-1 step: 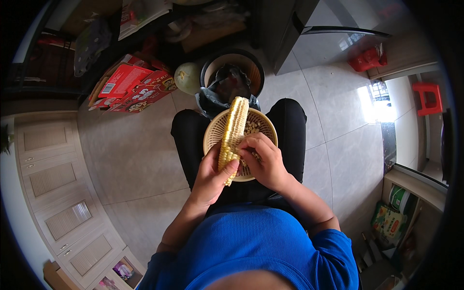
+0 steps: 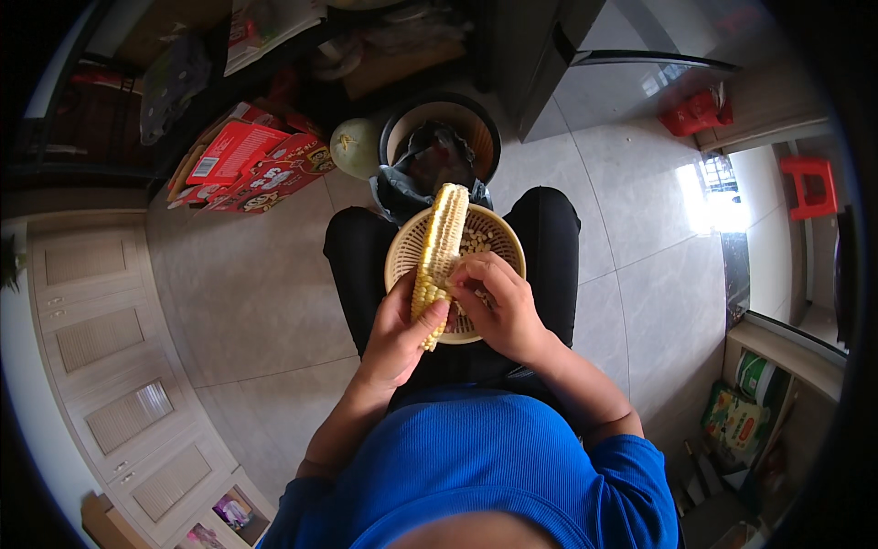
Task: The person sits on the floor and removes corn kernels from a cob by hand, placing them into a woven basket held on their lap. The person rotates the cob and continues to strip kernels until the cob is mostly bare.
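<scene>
A yellow corn cob (image 2: 445, 229) slants upright over a round beige basket (image 2: 400, 261) on my lap. Bare rows with kernels gone show along its upper part; full kernels cover the lower left side. My left hand (image 2: 400, 331) wraps round the cob's lower end, thumb across the front. Against the cob's right side, the bent, pinched fingers of my right hand (image 2: 501, 306) press at the edge of the kernels. Any loose kernel between those fingertips is hidden. Loose pale corn kernels (image 2: 477, 241) lie in the basket, partly covered by my right hand.
Beyond my knees stands a round bin (image 2: 485, 137) with a dark bag (image 2: 398, 194) over its near rim. A pale green melon (image 2: 354, 148) and a red carton (image 2: 261, 169) sit left of it. Cabinets (image 2: 110, 357) line the left; a red stool (image 2: 809, 187) is far right.
The corn cob has shifted very slightly to the left. Both hands keep nearly the same place and grip.
</scene>
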`<state>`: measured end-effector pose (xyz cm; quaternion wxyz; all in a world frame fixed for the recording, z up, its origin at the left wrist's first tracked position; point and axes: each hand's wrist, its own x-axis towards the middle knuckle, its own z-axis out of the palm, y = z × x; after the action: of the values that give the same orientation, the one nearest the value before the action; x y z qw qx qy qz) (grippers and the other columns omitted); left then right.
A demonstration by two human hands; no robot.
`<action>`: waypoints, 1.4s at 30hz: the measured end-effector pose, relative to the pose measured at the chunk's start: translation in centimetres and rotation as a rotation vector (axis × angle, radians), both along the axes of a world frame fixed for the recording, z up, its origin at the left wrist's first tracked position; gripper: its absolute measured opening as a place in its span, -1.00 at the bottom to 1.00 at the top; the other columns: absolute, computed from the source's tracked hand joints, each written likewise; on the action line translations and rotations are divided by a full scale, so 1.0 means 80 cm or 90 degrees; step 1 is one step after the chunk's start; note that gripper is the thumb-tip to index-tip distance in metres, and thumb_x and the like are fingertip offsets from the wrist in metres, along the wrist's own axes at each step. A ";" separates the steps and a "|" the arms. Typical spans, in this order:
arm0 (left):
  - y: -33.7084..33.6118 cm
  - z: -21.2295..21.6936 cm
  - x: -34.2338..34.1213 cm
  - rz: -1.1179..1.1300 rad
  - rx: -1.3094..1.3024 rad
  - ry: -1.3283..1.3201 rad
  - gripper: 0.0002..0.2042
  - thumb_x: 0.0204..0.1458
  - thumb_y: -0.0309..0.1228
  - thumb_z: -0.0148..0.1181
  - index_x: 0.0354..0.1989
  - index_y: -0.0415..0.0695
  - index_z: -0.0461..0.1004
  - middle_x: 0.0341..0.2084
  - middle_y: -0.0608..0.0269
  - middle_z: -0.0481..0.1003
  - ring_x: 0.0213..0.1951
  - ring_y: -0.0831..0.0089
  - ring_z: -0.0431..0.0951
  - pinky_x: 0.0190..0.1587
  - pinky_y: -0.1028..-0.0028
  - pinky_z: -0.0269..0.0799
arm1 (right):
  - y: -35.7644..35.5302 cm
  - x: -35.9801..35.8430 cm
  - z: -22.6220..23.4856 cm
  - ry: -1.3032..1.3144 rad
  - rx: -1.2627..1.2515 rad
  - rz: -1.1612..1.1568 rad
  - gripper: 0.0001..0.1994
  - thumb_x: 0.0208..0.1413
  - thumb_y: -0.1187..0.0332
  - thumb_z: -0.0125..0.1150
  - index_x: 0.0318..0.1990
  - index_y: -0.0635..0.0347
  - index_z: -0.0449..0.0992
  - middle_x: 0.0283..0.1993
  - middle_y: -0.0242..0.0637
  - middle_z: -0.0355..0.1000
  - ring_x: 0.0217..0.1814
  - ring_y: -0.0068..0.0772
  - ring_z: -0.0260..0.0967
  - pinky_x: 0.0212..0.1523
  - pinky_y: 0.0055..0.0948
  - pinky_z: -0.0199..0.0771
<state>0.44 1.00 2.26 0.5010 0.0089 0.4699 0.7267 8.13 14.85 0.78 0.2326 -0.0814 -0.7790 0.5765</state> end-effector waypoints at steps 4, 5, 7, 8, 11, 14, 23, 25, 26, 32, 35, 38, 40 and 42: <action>-0.005 -0.010 -0.004 0.005 0.014 -0.005 -0.56 0.02 -0.48 0.07 0.08 -0.27 0.12 -0.14 0.21 0.33 -0.25 0.56 0.38 -0.22 0.57 0.34 | -0.008 0.008 -0.005 -0.031 -0.158 -0.019 -0.81 -0.12 0.64 0.15 -0.30 0.29 0.35 -0.30 -0.16 0.33 -0.30 -0.21 0.36 -0.26 -0.44 0.40; -0.007 -0.012 -0.006 0.009 0.033 -0.032 -0.56 0.01 -0.48 0.06 0.08 -0.26 0.13 -0.15 0.20 0.33 -0.28 0.55 0.38 -0.25 0.57 0.34 | -0.008 0.012 -0.009 -0.052 -0.227 -0.036 -0.80 -0.12 0.63 0.15 -0.28 0.28 0.36 -0.30 -0.15 0.33 -0.29 -0.19 0.37 -0.26 -0.42 0.41; -0.008 -0.013 -0.008 0.020 0.062 -0.044 -0.57 0.01 -0.42 0.03 0.07 -0.24 0.15 -0.15 0.15 0.35 -0.38 0.52 0.36 -0.38 0.57 0.27 | 0.006 0.018 -0.016 -0.185 -0.083 -0.013 -0.88 -0.03 0.62 0.08 -0.29 0.33 0.37 -0.26 -0.21 0.35 -0.25 -0.37 0.39 -0.23 -0.51 0.42; -0.010 -0.016 -0.010 0.015 0.072 -0.047 -0.57 0.01 -0.41 0.03 0.07 -0.24 0.15 -0.15 0.15 0.35 -0.39 0.52 0.35 -0.40 0.57 0.26 | 0.014 0.019 -0.018 -0.271 0.060 0.035 -0.92 0.03 0.60 0.04 -0.29 0.36 0.37 -0.22 -0.24 0.36 -0.23 -0.47 0.38 -0.21 -0.56 0.41; -0.012 -0.020 -0.015 0.006 0.080 -0.078 -0.62 0.07 -0.31 -0.05 0.03 -0.24 0.19 -0.18 0.13 0.35 -0.44 0.52 0.32 -0.47 0.60 0.21 | 0.011 0.028 -0.064 -0.236 0.156 0.032 -0.89 0.06 0.54 0.05 -0.25 0.35 0.41 -0.23 -0.31 0.37 -0.19 -0.55 0.37 -0.21 -0.58 0.40; -0.017 -0.033 -0.016 0.014 0.098 -0.201 -0.67 0.12 -0.26 -0.10 -0.05 -0.24 0.25 -0.28 0.16 0.38 -0.49 0.52 0.32 -0.52 0.63 0.19 | 0.008 0.012 -0.029 -0.217 -0.377 0.073 -0.85 0.00 0.50 0.14 -0.25 0.31 0.45 -0.26 -0.34 0.39 -0.15 -0.53 0.37 -0.18 -0.56 0.40; -0.014 -0.023 -0.013 0.006 0.090 -0.349 -0.67 0.17 -0.18 -0.22 -0.14 -0.21 0.28 -0.44 0.25 0.33 -0.52 0.50 0.29 -0.58 0.66 0.18 | 0.010 -0.014 -0.013 -0.093 -0.182 0.165 -0.86 -0.07 0.42 0.23 -0.34 0.26 0.55 -0.41 -0.20 0.49 -0.39 -0.37 0.46 -0.32 -0.51 0.42; -0.014 -0.023 -0.013 -0.012 0.101 -0.338 -0.68 0.18 -0.18 -0.21 -0.13 -0.18 0.28 -0.41 0.27 0.34 -0.51 0.51 0.30 -0.58 0.67 0.19 | 0.009 -0.014 -0.016 -0.097 -0.197 0.165 -0.86 -0.06 0.42 0.22 -0.33 0.27 0.55 -0.41 -0.20 0.49 -0.39 -0.38 0.46 -0.32 -0.52 0.43; -0.014 -0.023 -0.013 -0.008 0.100 -0.341 -0.69 0.18 -0.18 -0.22 -0.13 -0.18 0.28 -0.41 0.27 0.34 -0.51 0.51 0.30 -0.57 0.66 0.19 | 0.009 -0.014 -0.017 -0.098 -0.205 0.164 -0.86 -0.05 0.42 0.21 -0.32 0.27 0.54 -0.41 -0.20 0.49 -0.39 -0.39 0.46 -0.32 -0.52 0.43; -0.013 -0.016 -0.010 -0.002 0.085 -0.321 -0.69 0.18 -0.18 -0.22 -0.14 -0.17 0.28 -0.43 0.28 0.34 -0.52 0.51 0.30 -0.56 0.64 0.20 | 0.010 -0.014 -0.007 -0.089 -0.173 0.150 -0.86 -0.02 0.43 0.17 -0.30 0.28 0.54 -0.42 -0.19 0.49 -0.42 -0.36 0.46 -0.36 -0.51 0.43; -0.010 -0.011 -0.006 -0.004 0.041 -0.239 -0.69 0.17 -0.18 -0.23 -0.15 -0.17 0.28 -0.46 0.26 0.34 -0.54 0.51 0.31 -0.57 0.63 0.20 | 0.004 -0.014 0.002 -0.091 -0.114 0.107 -0.87 -0.04 0.45 0.17 -0.32 0.28 0.53 -0.44 -0.17 0.47 -0.44 -0.28 0.45 -0.38 -0.47 0.44; -0.006 -0.004 -0.003 -0.009 -0.017 -0.124 -0.70 0.18 -0.19 -0.26 -0.18 -0.16 0.28 -0.49 0.25 0.34 -0.56 0.51 0.31 -0.59 0.62 0.19 | 0.002 -0.014 0.005 -0.065 0.001 0.068 -0.87 -0.06 0.48 0.16 -0.32 0.26 0.51 -0.45 -0.17 0.45 -0.44 -0.20 0.43 -0.38 -0.43 0.45; -0.005 0.000 -0.001 -0.003 -0.015 -0.131 -0.70 0.18 -0.19 -0.26 -0.19 -0.16 0.29 -0.51 0.26 0.34 -0.57 0.52 0.32 -0.60 0.62 0.18 | 0.002 -0.011 0.006 -0.059 0.014 0.091 -0.86 -0.08 0.49 0.15 -0.30 0.25 0.50 -0.44 -0.17 0.43 -0.42 -0.18 0.42 -0.37 -0.41 0.44; -0.005 -0.002 -0.001 0.021 -0.028 -0.121 -0.70 0.18 -0.20 -0.26 -0.18 -0.17 0.29 -0.50 0.27 0.35 -0.57 0.52 0.32 -0.60 0.63 0.18 | 0.003 -0.009 0.007 -0.045 0.021 0.103 -0.85 -0.07 0.50 0.14 -0.28 0.25 0.47 -0.43 -0.17 0.41 -0.41 -0.19 0.42 -0.36 -0.41 0.44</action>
<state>0.38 0.63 2.11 0.5316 -0.0788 0.4362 0.7218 7.41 15.08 1.30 0.1588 -0.0347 -0.8001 0.5774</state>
